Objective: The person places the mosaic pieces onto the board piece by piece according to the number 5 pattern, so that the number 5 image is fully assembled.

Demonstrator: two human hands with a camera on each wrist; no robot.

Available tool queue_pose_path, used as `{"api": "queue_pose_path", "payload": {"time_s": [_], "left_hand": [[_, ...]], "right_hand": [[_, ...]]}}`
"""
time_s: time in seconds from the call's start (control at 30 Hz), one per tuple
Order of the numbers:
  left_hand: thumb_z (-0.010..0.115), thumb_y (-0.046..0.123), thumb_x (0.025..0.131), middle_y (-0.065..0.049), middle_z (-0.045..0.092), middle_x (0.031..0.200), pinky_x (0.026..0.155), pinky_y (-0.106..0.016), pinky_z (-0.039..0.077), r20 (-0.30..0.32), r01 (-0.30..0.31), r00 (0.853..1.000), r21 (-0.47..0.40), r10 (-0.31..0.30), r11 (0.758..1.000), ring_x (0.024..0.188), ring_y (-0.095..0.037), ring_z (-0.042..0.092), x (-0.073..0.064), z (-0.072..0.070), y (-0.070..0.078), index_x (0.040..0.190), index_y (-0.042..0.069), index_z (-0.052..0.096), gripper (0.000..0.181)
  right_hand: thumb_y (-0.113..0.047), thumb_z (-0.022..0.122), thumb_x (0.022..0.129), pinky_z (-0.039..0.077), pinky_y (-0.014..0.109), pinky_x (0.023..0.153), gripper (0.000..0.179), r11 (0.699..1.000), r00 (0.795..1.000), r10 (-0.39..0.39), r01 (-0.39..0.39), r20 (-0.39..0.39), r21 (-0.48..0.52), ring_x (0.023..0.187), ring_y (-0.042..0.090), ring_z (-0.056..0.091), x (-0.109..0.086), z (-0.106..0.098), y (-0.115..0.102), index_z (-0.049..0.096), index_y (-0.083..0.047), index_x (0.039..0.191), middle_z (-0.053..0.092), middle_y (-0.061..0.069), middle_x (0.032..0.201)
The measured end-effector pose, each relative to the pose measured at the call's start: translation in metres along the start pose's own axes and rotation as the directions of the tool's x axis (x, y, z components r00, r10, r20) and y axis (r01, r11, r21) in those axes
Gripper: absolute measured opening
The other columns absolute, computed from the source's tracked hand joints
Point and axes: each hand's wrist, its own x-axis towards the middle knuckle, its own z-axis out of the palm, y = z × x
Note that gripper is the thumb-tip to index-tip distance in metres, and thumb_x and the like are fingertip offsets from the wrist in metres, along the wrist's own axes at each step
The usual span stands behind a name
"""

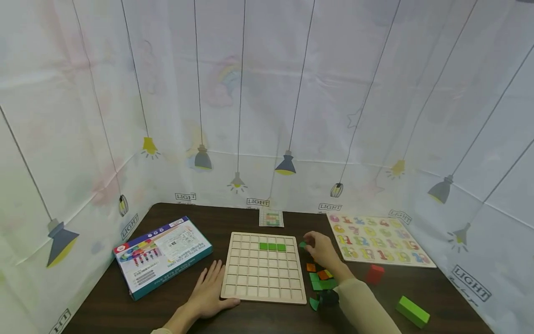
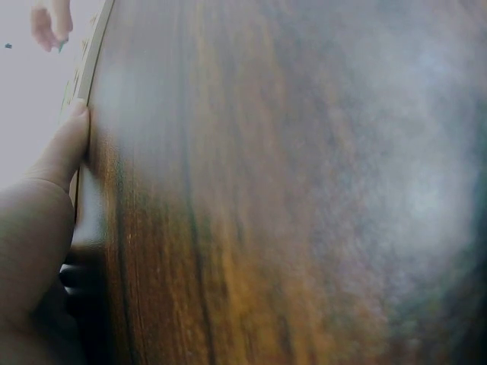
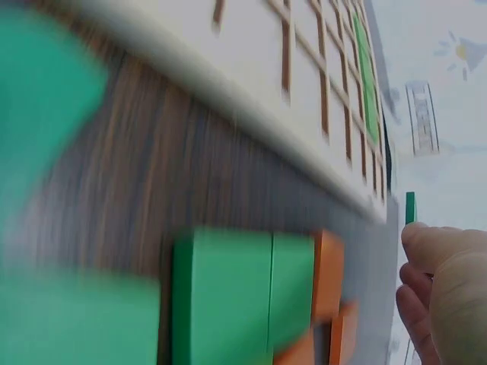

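Pale cloth (image 1: 267, 93) printed with hanging lamps surrounds a dark wood-grained table (image 1: 258, 320). Near its middle lies a flat wooden board (image 1: 263, 273), light in colour and divided by thin raised strips into square cells. Three bright green squares (image 1: 273, 247) sit side by side in one row towards its far edge.

Just beyond the board's far right part, the right hand (image 1: 323, 253) pinches a small green piece (image 1: 302, 244) at its fingertips; the right wrist view shows it as a narrow, plain green sliver, seen nearly edge-on. The left hand (image 1: 208, 290) rests flat on the table with its fingers spread, beside the board's left side, its thumb by the near edge.

Loose pieces (image 1: 323, 284) in green, orange and yellow lie close together along the board's right side. The right sleeve (image 1: 363, 301) and a dark object (image 1: 328, 298) at the wrist hide some of that area.

Left of the board is a printed box (image 1: 164, 255); beyond it, a small patterned card (image 1: 271, 218). To the right are a number board (image 1: 375, 239), a red block (image 1: 375, 274) and a long green block (image 1: 412, 311).
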Motion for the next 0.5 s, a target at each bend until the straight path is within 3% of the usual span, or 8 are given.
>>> {"api": "queue_pose_path", "payload": {"time_s": [0.23,0.5], "left_hand": [[0.052,0.076,0.076,-0.024,0.014,0.153,0.109,-0.056,0.004,0.003,0.003,1.000,-0.010,-0.003,1.000,0.141,-0.037,0.007,0.001,-0.001,-0.001,0.147,-0.005,0.021,0.113],[0.051,0.077,0.075,-0.023,0.012,0.154,0.110,-0.056,0.003,0.021,0.017,1.000,-0.019,-0.017,1.000,0.142,-0.036,0.006,0.002,-0.001,0.000,0.148,-0.003,0.020,0.113]], "right_hand": [[0.001,0.070,0.081,0.052,0.036,0.073,0.026,0.996,0.997,-0.046,0.042,0.057,0.073,0.087,0.021,0.060,0.014,0.025,-0.032,0.064,-0.001,0.106,0.064,0.009,0.097],[0.001,0.068,0.084,0.052,0.035,0.077,0.024,0.994,0.991,-0.085,0.076,0.107,0.082,0.092,0.021,0.060,0.027,0.048,-0.053,0.064,0.000,0.108,0.063,0.007,0.100]]}}
